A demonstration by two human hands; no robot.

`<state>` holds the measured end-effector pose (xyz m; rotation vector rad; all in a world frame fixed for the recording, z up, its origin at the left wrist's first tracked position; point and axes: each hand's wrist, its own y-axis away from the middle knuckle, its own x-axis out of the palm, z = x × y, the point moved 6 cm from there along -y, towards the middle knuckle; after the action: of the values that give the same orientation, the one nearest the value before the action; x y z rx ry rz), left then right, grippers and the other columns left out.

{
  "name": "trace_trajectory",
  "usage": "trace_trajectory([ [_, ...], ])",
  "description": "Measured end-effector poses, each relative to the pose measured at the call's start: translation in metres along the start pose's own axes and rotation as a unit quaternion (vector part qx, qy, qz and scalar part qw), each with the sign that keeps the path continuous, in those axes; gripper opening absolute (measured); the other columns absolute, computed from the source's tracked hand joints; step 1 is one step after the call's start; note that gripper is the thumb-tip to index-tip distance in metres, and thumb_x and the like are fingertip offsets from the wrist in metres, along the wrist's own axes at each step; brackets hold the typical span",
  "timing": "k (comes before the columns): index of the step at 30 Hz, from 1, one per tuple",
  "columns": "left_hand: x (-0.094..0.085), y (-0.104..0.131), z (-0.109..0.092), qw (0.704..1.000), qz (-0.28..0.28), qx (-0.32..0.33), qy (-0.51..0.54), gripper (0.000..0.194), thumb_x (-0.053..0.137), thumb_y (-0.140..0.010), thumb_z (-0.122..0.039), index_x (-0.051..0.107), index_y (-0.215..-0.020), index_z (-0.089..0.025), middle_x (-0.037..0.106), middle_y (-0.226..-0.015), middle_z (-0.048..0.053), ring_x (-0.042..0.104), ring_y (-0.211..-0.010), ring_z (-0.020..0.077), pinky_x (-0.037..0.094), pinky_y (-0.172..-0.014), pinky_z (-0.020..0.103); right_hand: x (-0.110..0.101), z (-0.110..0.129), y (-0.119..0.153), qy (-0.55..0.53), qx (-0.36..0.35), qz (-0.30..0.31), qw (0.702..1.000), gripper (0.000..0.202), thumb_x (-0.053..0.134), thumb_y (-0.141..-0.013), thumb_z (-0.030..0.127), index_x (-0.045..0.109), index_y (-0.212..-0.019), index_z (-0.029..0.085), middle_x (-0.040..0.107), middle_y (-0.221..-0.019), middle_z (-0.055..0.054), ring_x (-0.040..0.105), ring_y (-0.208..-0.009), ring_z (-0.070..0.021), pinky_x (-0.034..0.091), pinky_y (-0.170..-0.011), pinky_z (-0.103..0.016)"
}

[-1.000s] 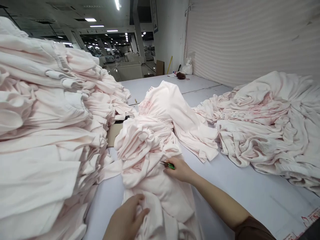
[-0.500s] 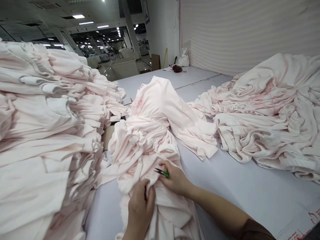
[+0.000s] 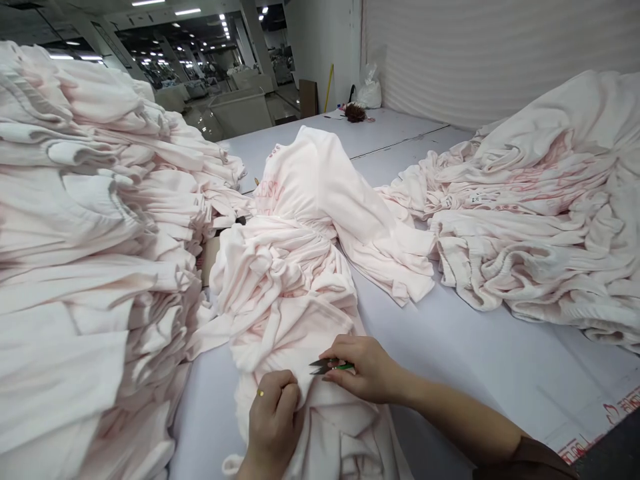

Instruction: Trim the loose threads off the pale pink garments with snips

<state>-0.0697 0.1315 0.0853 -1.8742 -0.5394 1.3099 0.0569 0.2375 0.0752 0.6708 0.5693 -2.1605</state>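
A pale pink garment [image 3: 315, 313] lies bunched in front of me on the table, with a sleeve spread to the right and red lettering on its far part. My left hand [image 3: 273, 417], wearing a gold ring, is closed on a fold of its cloth. In my right hand [image 3: 367, 370] I hold thread snips [image 3: 327, 366] with green handles. Their dark blades point left over the cloth, a short way from my left fingers, and look slightly parted. The palm side of my left hand is hidden.
A tall stack of pale pink garments [image 3: 95, 253] rises on the left. To the right lies another heap of them [image 3: 530, 220]. Farther back on the white table [image 3: 400, 127] are a brown bristly bundle [image 3: 355, 113] and a white plastic bag [image 3: 370, 90].
My right hand has shifted down and to the right with the snips, whose blades now lie more level. The left hand has closed more tightly on the cloth. The view has tipped downward.
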Motion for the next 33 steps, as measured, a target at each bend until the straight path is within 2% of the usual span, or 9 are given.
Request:
trace_trajectory([
  [5,-0.001,0.002,-0.002,1.0,0.0,0.004,-0.005,0.031,0.047,-0.077,0.01,0.043,-0.07,-0.02,0.052,-0.074,0.002,0.047,-0.07,0.013,0.042,-0.064,0.022,-0.001,-0.001,0.001,0.035,0.008,-0.03,0.999,0.017,0.065,-0.087,0.028,0.074,-0.099,0.02,0.073,-0.09,-0.004,0.067,-0.08,-0.0173,0.046,-0.07,-0.025],
  [14,-0.003,-0.001,-0.002,1.0,-0.003,0.0,0.003,0.03,0.049,-0.077,0.007,0.044,-0.069,-0.021,0.055,-0.073,0.002,0.051,-0.069,0.0127,0.044,-0.063,0.022,0.003,0.005,-0.001,-0.04,-0.043,0.009,0.998,0.026,0.069,-0.084,0.034,0.074,-0.105,0.019,0.073,-0.089,-0.004,0.067,-0.078,-0.0156,0.048,-0.069,-0.022],
  [20,-0.007,-0.004,-0.005,1.0,-0.01,0.006,0.01,0.032,0.044,-0.076,0.011,0.044,-0.069,-0.021,0.054,-0.072,0.002,0.05,-0.068,0.0125,0.044,-0.063,0.021,0.005,0.002,-0.005,-0.012,-0.028,-0.009,0.999,0.019,0.06,-0.089,0.028,0.075,-0.098,0.021,0.073,-0.087,-0.004,0.067,-0.079,-0.0159,0.048,-0.07,-0.023],
  [28,-0.006,0.001,-0.003,1.0,-0.012,0.002,0.017,0.031,0.047,-0.077,0.009,0.044,-0.068,-0.02,0.055,-0.074,0.002,0.051,-0.069,0.0125,0.045,-0.063,0.021,0.001,0.008,-0.006,-0.019,-0.034,0.013,0.999,0.025,0.07,-0.083,0.032,0.074,-0.105,0.021,0.073,-0.089,-0.003,0.067,-0.077,-0.0151,0.047,-0.068,-0.022],
  [33,-0.008,0.0,-0.003,1.0,-0.02,0.0,0.018,0.031,0.046,-0.076,0.01,0.045,-0.068,-0.02,0.055,-0.074,0.003,0.051,-0.069,0.0127,0.045,-0.064,0.022,0.005,0.008,-0.012,-0.004,-0.042,0.011,0.999,0.017,0.065,-0.087,0.026,0.076,-0.099,0.021,0.073,-0.085,-0.003,0.067,-0.077,-0.0149,0.046,-0.067,-0.022],
])
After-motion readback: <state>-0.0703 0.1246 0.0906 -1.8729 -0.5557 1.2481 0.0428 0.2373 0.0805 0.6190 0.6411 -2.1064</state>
